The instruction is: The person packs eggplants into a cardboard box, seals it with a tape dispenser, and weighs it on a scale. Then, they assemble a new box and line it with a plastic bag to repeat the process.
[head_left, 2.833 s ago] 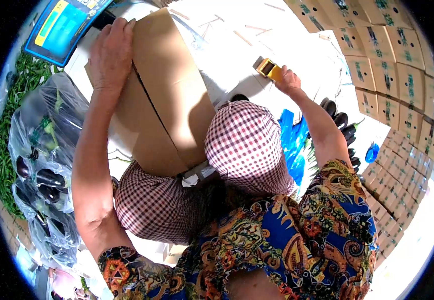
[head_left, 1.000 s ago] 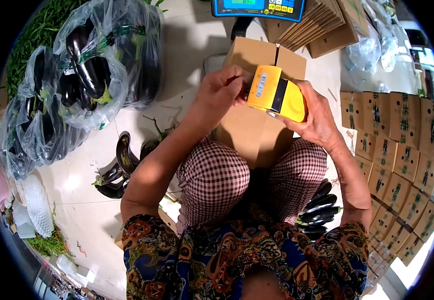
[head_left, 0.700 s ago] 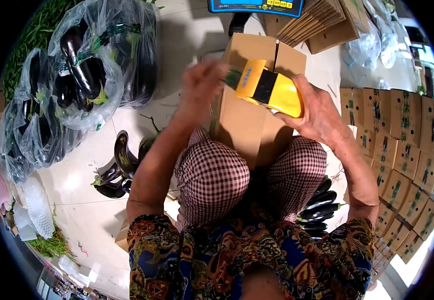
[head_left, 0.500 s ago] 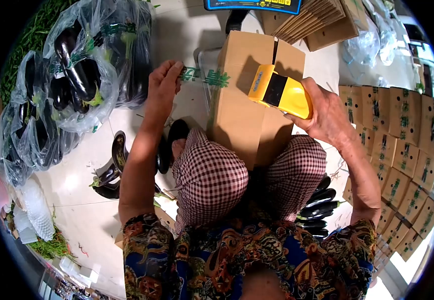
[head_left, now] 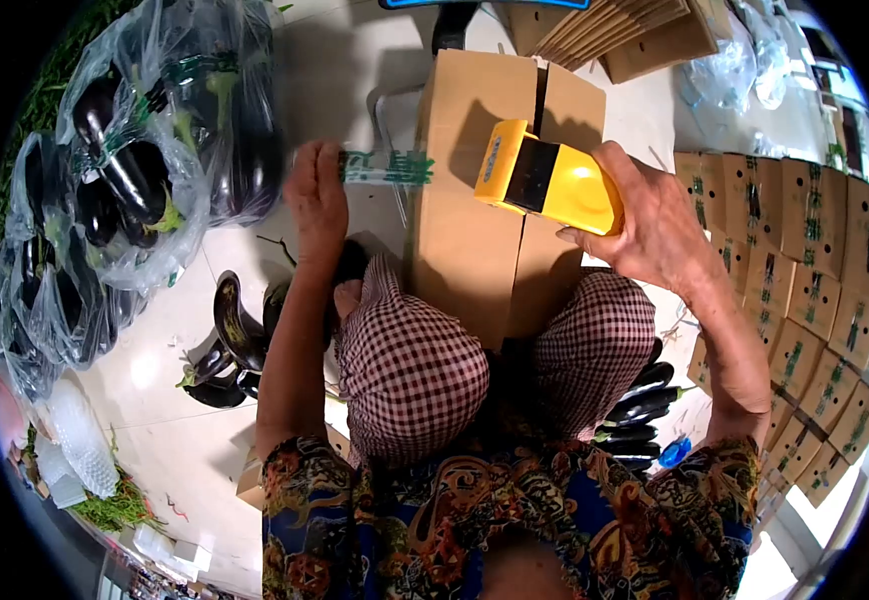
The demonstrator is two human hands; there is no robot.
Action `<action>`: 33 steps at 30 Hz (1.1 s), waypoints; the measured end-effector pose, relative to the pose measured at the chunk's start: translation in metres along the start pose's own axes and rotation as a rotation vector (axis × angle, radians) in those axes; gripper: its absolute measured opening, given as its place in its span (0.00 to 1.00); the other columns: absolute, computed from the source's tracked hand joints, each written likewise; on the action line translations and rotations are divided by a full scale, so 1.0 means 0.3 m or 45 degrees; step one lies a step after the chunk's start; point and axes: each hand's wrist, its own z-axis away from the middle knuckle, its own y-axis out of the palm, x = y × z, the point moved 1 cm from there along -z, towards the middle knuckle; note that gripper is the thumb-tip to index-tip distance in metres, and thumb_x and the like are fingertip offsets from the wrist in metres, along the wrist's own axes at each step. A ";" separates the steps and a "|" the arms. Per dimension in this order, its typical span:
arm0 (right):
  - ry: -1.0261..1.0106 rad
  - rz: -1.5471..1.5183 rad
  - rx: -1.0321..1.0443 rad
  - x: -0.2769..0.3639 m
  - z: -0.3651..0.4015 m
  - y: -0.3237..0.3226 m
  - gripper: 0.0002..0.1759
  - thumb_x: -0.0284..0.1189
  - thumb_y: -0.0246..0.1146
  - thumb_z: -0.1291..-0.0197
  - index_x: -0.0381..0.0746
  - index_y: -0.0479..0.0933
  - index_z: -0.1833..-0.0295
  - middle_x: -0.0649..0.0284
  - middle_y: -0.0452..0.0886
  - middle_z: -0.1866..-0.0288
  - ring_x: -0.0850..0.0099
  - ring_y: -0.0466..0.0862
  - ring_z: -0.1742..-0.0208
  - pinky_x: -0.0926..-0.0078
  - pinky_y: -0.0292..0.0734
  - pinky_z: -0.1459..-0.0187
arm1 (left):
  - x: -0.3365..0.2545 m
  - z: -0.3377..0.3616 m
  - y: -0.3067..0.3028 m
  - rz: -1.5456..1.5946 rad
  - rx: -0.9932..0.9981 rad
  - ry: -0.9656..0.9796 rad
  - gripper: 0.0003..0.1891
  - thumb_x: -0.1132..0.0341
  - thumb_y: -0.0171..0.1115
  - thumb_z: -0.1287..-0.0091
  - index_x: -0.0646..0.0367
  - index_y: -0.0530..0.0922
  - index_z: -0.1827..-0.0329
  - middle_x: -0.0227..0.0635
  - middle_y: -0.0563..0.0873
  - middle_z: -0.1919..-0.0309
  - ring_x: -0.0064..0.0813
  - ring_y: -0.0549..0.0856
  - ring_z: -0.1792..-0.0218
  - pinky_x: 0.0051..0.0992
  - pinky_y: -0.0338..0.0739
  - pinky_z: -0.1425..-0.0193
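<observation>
Between my knees stands a closed cardboard box [head_left: 465, 240], its top flaps meeting along a seam. My right hand [head_left: 655, 220] is wrapped round a yellow tape dispenser [head_left: 575, 190] with a black band, held over the box top. Left of the box, my left hand [head_left: 317, 195] pinches the end of a clear tape strip with green print [head_left: 390, 167]. The strip stretches from those fingers to the left side of the box.
Bagged eggplants [head_left: 135, 180] lie at the upper left, with loose eggplants [head_left: 240, 320] on the floor below. Stacked cartons [head_left: 810, 270] fill the right side. Flattened cardboard [head_left: 615, 35] lies at the top. More eggplants [head_left: 640, 405] lie beside my right knee.
The dispenser has shifted slightly left over the box. My left hand has moved a little left and turned more upright, still at the tape end. The view has shifted slightly.
</observation>
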 end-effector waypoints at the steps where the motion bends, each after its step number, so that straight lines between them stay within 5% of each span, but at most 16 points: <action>1: -0.010 0.013 0.010 0.004 0.000 0.005 0.25 0.30 0.71 0.52 0.41 0.64 0.53 0.52 0.82 0.74 0.60 0.85 0.76 0.65 0.82 0.72 | 0.006 0.012 0.000 -0.083 0.033 0.013 0.10 0.67 0.54 0.30 0.66 0.76 0.67 0.48 0.77 0.77 0.40 0.75 0.77 0.34 0.69 0.70; 7: -0.030 0.058 0.006 0.012 -0.006 0.013 0.25 0.29 0.71 0.53 0.40 0.64 0.54 0.54 0.82 0.76 0.61 0.84 0.77 0.67 0.81 0.75 | 0.030 0.012 0.019 -0.164 0.059 -0.050 0.10 0.68 0.54 0.30 0.65 0.76 0.67 0.46 0.76 0.77 0.36 0.75 0.77 0.33 0.69 0.70; 10: -0.011 0.044 -0.009 0.016 -0.004 0.017 0.24 0.29 0.71 0.54 0.40 0.65 0.54 0.55 0.81 0.76 0.62 0.84 0.78 0.68 0.81 0.76 | 0.010 0.020 0.018 -0.283 0.006 0.162 0.09 0.68 0.54 0.30 0.64 0.75 0.66 0.48 0.76 0.77 0.41 0.76 0.77 0.35 0.70 0.71; 17: -0.017 0.066 0.001 0.018 -0.012 0.021 0.24 0.30 0.71 0.55 0.40 0.66 0.55 0.56 0.81 0.77 0.63 0.83 0.79 0.69 0.81 0.76 | 0.119 0.071 0.191 -0.372 0.338 0.340 0.04 0.67 0.52 0.31 0.58 0.69 0.62 0.52 0.78 0.75 0.56 0.79 0.71 0.45 0.72 0.69; 20: -0.042 0.061 -0.025 0.023 -0.015 0.026 0.24 0.29 0.71 0.55 0.41 0.66 0.55 0.56 0.81 0.77 0.64 0.83 0.79 0.70 0.81 0.75 | 0.107 0.066 0.185 -0.403 0.626 0.023 0.16 0.62 0.54 0.31 0.62 0.67 0.46 0.48 0.81 0.69 0.44 0.82 0.70 0.38 0.76 0.64; 23: -0.069 0.038 -0.067 0.028 -0.024 0.030 0.23 0.29 0.70 0.55 0.41 0.66 0.55 0.56 0.82 0.76 0.64 0.83 0.80 0.70 0.81 0.75 | 0.116 0.063 0.184 -0.392 0.612 0.131 0.09 0.65 0.53 0.32 0.58 0.64 0.57 0.53 0.81 0.71 0.61 0.79 0.68 0.51 0.71 0.66; 24: -0.059 0.036 -0.080 0.025 -0.017 0.033 0.23 0.29 0.69 0.55 0.41 0.66 0.55 0.56 0.82 0.76 0.64 0.82 0.80 0.70 0.81 0.76 | 0.116 0.057 0.195 -0.270 0.638 -0.011 0.09 0.66 0.52 0.32 0.58 0.64 0.56 0.54 0.81 0.71 0.61 0.79 0.67 0.51 0.71 0.65; 27: -0.029 0.040 -0.027 0.013 -0.010 0.041 0.22 0.31 0.68 0.53 0.40 0.67 0.55 0.56 0.82 0.76 0.65 0.83 0.80 0.70 0.80 0.76 | 0.127 0.064 0.206 -0.216 0.659 0.084 0.08 0.66 0.50 0.31 0.57 0.64 0.55 0.55 0.82 0.69 0.62 0.79 0.65 0.52 0.71 0.64; 28: -0.040 0.037 -0.042 0.015 -0.010 0.035 0.21 0.32 0.68 0.52 0.40 0.67 0.54 0.56 0.82 0.75 0.65 0.83 0.79 0.69 0.80 0.77 | 0.234 0.068 0.235 -0.191 0.734 -0.157 0.08 0.67 0.50 0.31 0.57 0.65 0.52 0.55 0.82 0.68 0.62 0.80 0.65 0.52 0.72 0.64; 33: 0.045 0.041 0.023 0.006 -0.002 0.035 0.21 0.32 0.67 0.52 0.41 0.66 0.54 0.58 0.82 0.78 0.64 0.84 0.79 0.66 0.80 0.75 | 0.263 0.060 0.208 -0.461 0.566 0.307 0.10 0.65 0.51 0.29 0.58 0.75 0.50 0.54 0.83 0.63 0.55 0.82 0.60 0.44 0.76 0.57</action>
